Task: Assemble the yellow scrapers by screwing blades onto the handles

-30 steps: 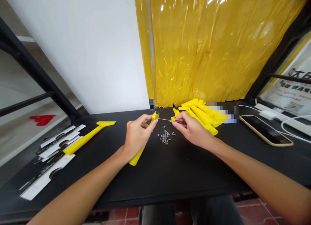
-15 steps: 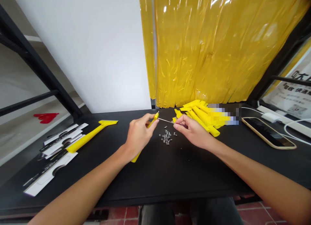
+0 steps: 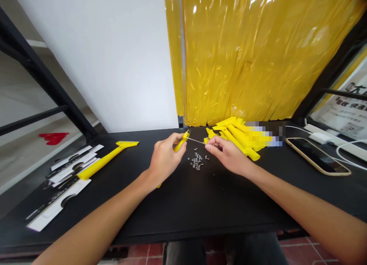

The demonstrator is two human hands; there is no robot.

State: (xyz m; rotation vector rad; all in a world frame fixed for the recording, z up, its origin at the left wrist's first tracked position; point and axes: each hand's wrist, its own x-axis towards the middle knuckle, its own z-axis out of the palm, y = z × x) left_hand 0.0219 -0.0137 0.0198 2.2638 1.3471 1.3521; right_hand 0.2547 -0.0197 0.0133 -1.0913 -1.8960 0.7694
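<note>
We see smooth plastic on the held yellow tool [image 3: 180, 144] and bright metal on the driver shaft [image 3: 196, 140]. The small fasteners [image 3: 197, 162] look like shiny metal, while our tabletop [image 3: 223, 207] is smooth, matt black. Glossy, wrinkled plastic makes up the yellow film [image 3: 243, 66] (it gleams in bright streaks); the white sleeves [image 3: 46, 216] look like card.

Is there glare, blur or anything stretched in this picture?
Head view: white glare streaks the yellow plastic; head view: the small metal parts look mostly too soft to tell apart, though the thin shaft shows as a pale line; head view: blocky pixels cover the right end of the yellow pile; head view: a black post slants, possibly from lens distortion.
</note>
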